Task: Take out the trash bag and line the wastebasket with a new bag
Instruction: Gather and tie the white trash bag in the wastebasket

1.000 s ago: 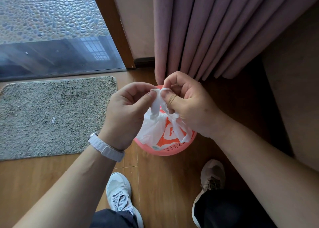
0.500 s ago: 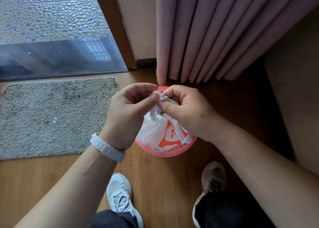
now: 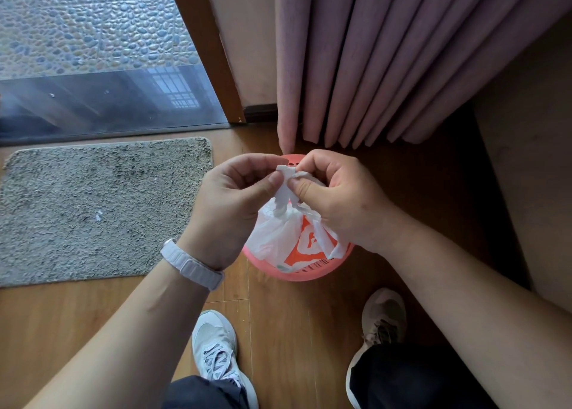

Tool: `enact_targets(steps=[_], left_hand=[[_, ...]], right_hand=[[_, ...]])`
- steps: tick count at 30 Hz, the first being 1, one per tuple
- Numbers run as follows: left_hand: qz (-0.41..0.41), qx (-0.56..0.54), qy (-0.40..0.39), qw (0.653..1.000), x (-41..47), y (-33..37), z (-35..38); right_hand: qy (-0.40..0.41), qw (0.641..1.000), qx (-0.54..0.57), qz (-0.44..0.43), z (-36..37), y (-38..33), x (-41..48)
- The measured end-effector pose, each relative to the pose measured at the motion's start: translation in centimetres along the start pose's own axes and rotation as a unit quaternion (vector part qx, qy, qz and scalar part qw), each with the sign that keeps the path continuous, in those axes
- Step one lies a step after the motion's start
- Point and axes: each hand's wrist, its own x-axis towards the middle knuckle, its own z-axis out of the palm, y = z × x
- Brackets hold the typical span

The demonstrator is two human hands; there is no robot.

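Right, your left hand [image 3: 229, 201] & right hand [image 3: 337, 198] each pinch a white handle strip [image 3: 282, 191] of the trash bag [image 3: 275, 238], which sits in the pink wastebasket [image 3: 297, 275]. Pull the ends apart evenly so the knot cinches low & tight. Curtain [image 3: 371, 68] hangs just behind the rim, mat [image 3: 93, 207] on your left; floor [image 3: 278, 331] btwn your shoes looks open, so lift straight up, then back

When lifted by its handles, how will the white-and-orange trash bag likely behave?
Probably floppy: the trash bag is thin, wrinkled film sagging below the handles that the left hand and right hand pinch. Likely light, as it bunches loosely in the pink wastebasket. The smooth film might slip from a pinch.
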Motion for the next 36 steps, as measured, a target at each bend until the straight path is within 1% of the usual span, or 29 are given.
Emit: enact_targets(steps=[2, 4, 9, 11, 14, 19, 24, 31, 36], left_hand=[[-0.002, -0.002, -0.013, 1.0, 0.0, -0.1, 0.0], [0.0, 0.018, -0.025, 1.0, 0.0, -0.1, -0.1], [-0.011, 0.164, -0.079, 0.983, -0.2, -0.9, -0.2], [-0.01, 0.183, -0.079, 0.98, -0.4, -1.1, -0.3], [0.002, 0.198, -0.057, 0.979, -0.2, -1.1, -0.5], [0.006, 0.197, -0.013, 0.98, -0.1, -0.9, -0.4], [-0.019, 0.138, 0.018, 0.99, 0.0, -0.6, -0.3], [-0.006, 0.133, 0.023, 0.991, -0.1, -0.8, -0.3], [0.005, 0.064, 0.035, 0.997, 0.1, -0.7, -0.4]], right_hand=[[-0.001, 1.0, 0.012, 0.004, -0.2, -0.1, -0.1], [0.0, 0.999, 0.031, 0.006, -0.4, -0.3, -0.1], [0.004, 0.998, 0.069, 0.005, -0.8, -0.7, -0.1], [0.01, 0.997, 0.071, 0.007, -0.8, -0.6, -0.1], [0.024, 0.998, 0.053, 0.005, -0.6, -0.5, 0.0], [0.024, 0.998, 0.058, 0.018, -0.3, -0.3, 0.1], [0.019, 0.998, 0.054, 0.022, -0.2, -0.2, 0.1], [0.043, 0.999, -0.003, 0.009, 0.0, -0.1, 0.0], [0.048, 0.998, -0.034, 0.003, -0.1, -0.1, 0.0]])
